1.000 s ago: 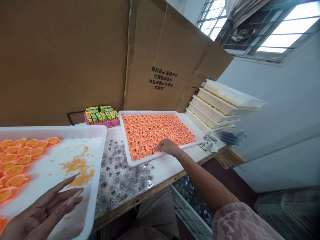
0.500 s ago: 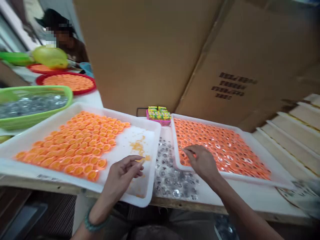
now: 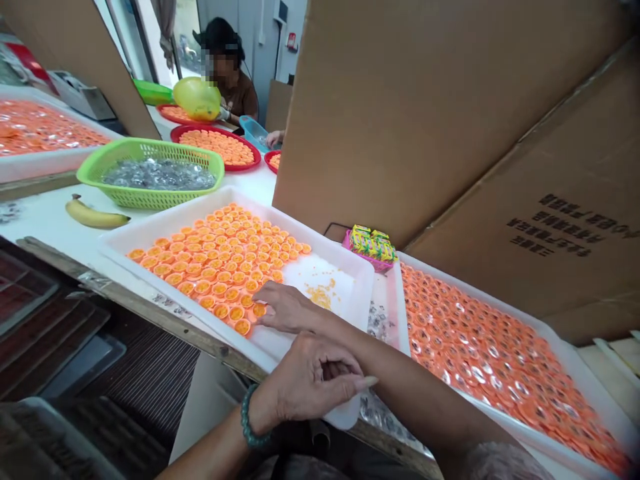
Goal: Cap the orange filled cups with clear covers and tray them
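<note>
My right hand (image 3: 286, 307) reaches across my body into the left white tray (image 3: 165, 225). Its fingers lie stretched out, with the tips touching the nearest orange caps (image 3: 220, 257), which sit in rows. My left hand (image 3: 311, 380), with a green bead bracelet at the wrist, hovers over that tray's near corner. Its fingers are curled in and the thumb points right; anything inside them is hidden. A second white tray (image 3: 401, 313), to the right, is packed with orange caps (image 3: 490, 357) that have clear inserts.
Clear plastic pieces (image 3: 377, 321) lie between the trays. A pink basket of yellow boxes (image 3: 373, 243) stands behind them, against big cardboard sheets (image 3: 425, 113). To the left are a banana (image 3: 95, 215) and a green basket (image 3: 150, 175). A co-worker (image 3: 235, 80) sits behind red trays (image 3: 220, 148).
My view swung left. My right hand left the right tray and crossed to the left tray's caps. My left hand pulled back toward me and curled its fingers.
</note>
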`<state>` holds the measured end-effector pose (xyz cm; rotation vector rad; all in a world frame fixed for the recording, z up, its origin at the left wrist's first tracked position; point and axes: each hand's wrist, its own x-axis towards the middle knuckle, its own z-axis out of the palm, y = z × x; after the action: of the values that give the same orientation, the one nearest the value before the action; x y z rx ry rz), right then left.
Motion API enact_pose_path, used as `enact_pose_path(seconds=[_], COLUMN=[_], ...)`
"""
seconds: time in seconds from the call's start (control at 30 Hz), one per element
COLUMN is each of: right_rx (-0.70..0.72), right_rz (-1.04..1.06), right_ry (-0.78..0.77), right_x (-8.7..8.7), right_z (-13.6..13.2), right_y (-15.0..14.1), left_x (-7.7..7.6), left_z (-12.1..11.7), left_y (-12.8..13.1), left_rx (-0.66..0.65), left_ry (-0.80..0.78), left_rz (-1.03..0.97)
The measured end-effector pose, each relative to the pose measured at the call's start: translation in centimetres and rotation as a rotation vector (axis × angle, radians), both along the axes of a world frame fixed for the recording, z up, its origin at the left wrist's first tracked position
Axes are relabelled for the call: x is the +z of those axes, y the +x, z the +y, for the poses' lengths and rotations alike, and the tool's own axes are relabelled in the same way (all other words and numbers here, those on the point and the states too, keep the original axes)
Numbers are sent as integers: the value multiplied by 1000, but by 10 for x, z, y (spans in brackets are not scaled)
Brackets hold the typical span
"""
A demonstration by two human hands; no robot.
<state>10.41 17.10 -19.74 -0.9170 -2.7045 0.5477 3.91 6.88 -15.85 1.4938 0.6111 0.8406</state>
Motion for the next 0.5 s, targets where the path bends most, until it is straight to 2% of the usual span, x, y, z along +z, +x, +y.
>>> enact_pose_path(seconds=[0.13,0.27,0.33,0.43,0.5], right_rx=[0,-25,-58,-138,-190], right_rz=[-53,22,88,178,204], right_ry=[81,112,128,162,185], right_x=[-5,2,12,31,44], right_z=[-5,-8,-11,-22,-32], right_y=[1,25,41,66,80], left_x=[0,-5,-11,-21,-26], left_z=[1,2,4,10,16], left_y=[-2,-2,-2,-1,-1], left_rx=[23,173,328,728,910], left_ry=[2,12,-27,-116,-168], left_rz=[-4,-9,-39,-155,-220])
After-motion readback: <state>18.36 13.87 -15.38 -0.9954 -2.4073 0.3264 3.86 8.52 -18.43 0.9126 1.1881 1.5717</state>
